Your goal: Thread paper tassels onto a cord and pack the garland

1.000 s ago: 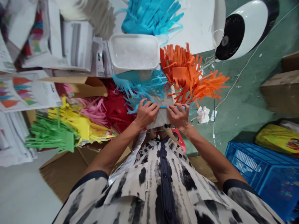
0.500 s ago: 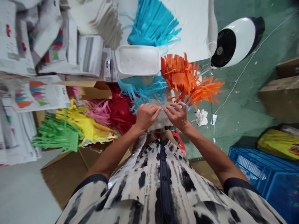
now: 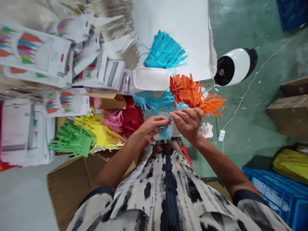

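My left hand and my right hand meet fingertip to fingertip, both pinched on a strip of blue fringed paper that hangs down between them. Just beyond the hands lies a loose heap of blue paper fringe. An orange fringe pile sits to its right, close to my right hand. Under the hands shows a pale flat board.
Red, pink, yellow and green fringe lie in a row to the left. A white plastic tub, another blue fringe bundle, printed packets, a fan and blue crates surround them.
My hands have come together and lifted from the board, raising the blue strip, which now hangs between the fingertips. The head has tilted back, showing more of the far surface.
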Demonstrator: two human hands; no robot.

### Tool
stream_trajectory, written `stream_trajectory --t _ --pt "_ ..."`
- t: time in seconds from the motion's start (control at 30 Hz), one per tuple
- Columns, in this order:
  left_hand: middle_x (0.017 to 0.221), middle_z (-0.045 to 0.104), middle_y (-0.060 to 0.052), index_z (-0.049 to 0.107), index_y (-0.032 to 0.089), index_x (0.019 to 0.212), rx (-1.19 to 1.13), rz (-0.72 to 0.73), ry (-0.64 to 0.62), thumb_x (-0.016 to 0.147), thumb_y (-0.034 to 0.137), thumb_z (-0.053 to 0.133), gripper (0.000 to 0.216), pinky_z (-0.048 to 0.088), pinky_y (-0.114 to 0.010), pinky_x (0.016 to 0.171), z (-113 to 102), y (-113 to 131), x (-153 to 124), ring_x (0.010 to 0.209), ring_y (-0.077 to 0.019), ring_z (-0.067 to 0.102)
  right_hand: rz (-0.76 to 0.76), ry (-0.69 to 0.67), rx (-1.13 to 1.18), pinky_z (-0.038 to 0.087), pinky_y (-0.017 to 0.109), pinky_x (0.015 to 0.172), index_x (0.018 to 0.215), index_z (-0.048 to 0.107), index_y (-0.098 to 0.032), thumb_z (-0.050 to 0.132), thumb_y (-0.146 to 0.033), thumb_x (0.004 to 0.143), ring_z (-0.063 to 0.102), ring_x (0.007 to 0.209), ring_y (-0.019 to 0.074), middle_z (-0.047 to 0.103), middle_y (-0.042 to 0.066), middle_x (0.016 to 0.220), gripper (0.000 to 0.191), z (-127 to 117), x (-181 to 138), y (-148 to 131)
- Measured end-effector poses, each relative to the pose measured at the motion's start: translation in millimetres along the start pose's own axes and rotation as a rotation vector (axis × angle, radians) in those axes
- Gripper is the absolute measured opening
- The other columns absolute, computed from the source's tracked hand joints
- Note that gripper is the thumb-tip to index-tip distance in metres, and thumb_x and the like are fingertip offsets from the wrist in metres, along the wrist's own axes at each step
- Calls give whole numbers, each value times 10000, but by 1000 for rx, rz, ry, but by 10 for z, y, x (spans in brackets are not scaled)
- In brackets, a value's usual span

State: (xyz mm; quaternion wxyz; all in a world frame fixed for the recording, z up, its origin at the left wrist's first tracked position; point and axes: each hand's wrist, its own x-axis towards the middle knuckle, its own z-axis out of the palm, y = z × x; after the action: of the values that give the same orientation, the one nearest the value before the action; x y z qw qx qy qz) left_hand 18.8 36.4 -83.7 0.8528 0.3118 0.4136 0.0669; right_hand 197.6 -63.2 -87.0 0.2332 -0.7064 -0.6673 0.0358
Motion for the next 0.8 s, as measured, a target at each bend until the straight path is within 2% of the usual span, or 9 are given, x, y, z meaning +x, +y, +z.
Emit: stream_trajectory --t 0.13,0.2,0.27,0.37,0.43,0.5,0.67,0.73,0.8 --pt "830 751 -32 801 207 741 152 254 186 612 494 960 353 491 -287 718 -5 -12 -30 784 -164 657 200 27 289 452 454 975 875 793 -289 631 -416 1014 686 939 232 783 25 874 249 15 144 -151" --pt "945 762 -35 784 209 698 230 404 196 654 460 944 301 515 -312 839 12 29 -57 935 -193 679 302 2 547 521 409 856 832 786 -265 659 -474 985 691 846 217 760 27 826 289 22 208 -174" --pt "1006 763 -37 759 203 664 238 435 150 675 438 936 294 515 -329 903 43 81 -83 1005 -207 683 369 -19 771 559 392 824 825 793 -263 698 -520 946 708 859 217 762 33 872 300 20 267 -168" --pt "861 744 -17 741 198 659 178 407 168 675 441 934 310 519 -324 851 87 133 -91 879 -182 675 399 -53 939 573 399 925 933 815 -268 689 -532 951 710 1078 238 765 63 1123 293 4 349 -166" --pt "785 716 7 737 201 675 106 433 245 663 433 940 309 518 -311 822 91 149 -66 811 -159 656 405 -81 969 565 388 952 1127 786 -270 650 -514 983 692 1148 235 744 72 1232 314 6 381 -200" --pt "778 716 20 733 203 692 17 473 335 636 418 952 311 521 -301 830 62 170 -27 806 -148 662 387 -122 944 559 352 899 1196 738 -251 622 -483 1004 704 1054 212 760 63 1152 323 35 366 -252" --pt "804 764 0 726 189 718 -169 502 468 549 408 993 384 531 -278 821 -91 275 -21 811 -149 706 154 -396 716 464 286 684 860 699 -206 533 -343 1031 610 702 157 690 7 754 275 140 189 -259" --pt "804 767 -11 725 180 712 -142 533 458 585 395 986 361 534 -272 828 -126 309 -83 819 -154 718 100 -452 608 485 318 768 932 732 -207 546 -299 1019 665 821 195 751 48 880 224 127 189 -201" --pt "781 749 -10 734 175 711 -25 559 426 642 383 966 319 533 -265 806 -119 326 -160 808 -156 715 155 -351 580 505 368 889 1072 748 -223 557 -309 1028 696 1004 239 777 88 1080 214 70 293 -163"
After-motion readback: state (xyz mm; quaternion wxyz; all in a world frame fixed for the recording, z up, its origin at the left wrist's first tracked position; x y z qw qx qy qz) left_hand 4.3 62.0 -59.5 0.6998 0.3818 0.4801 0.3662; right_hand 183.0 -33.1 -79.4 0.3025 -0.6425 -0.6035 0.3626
